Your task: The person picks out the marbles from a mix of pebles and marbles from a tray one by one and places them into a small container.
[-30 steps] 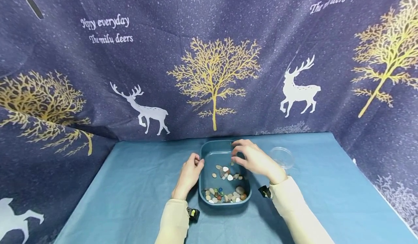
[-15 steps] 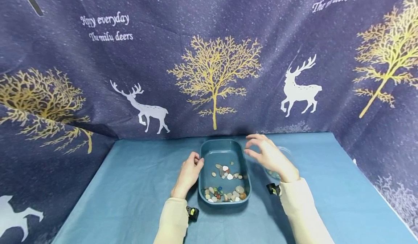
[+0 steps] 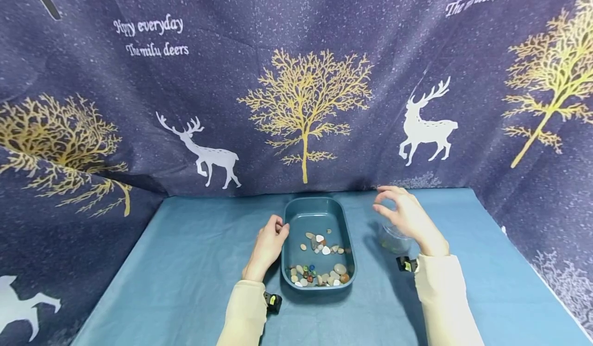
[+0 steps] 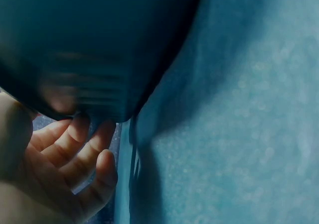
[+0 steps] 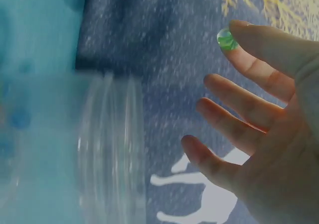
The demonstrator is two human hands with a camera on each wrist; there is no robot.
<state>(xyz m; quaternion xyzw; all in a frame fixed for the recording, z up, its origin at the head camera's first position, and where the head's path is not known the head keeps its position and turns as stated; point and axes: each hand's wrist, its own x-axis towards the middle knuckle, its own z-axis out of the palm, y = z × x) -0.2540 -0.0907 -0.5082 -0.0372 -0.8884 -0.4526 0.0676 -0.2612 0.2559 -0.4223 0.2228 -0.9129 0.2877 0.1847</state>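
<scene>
A clear jar (image 3: 394,240) with marbles low inside stands right of the blue rectangular tray (image 3: 350,232). Over the jar is my right hand (image 3: 412,220), thumb and index finger pinching a green glass marble (image 5: 227,40); the other fingers spread apart. In the right wrist view the jar (image 5: 112,149) is on the left, its ribbed rim facing the hand. My left hand (image 3: 269,245) holds the tray's left edge. In the left wrist view its curled fingers (image 4: 75,144) touch the tray's outer wall (image 4: 99,35); the thumb tip is hidden.
Pebbles (image 3: 340,269) and several small coloured marbles (image 3: 312,267) lie at the tray's near end. More pebbles (image 3: 319,243) form a loose group in its middle. A dark cloth (image 3: 208,104) printed with deer and trees hangs behind the blue-covered table (image 3: 208,263).
My right hand has moved right, from above the tray to above the jar. The left hand stays at the tray's edge, and the tray has not moved.
</scene>
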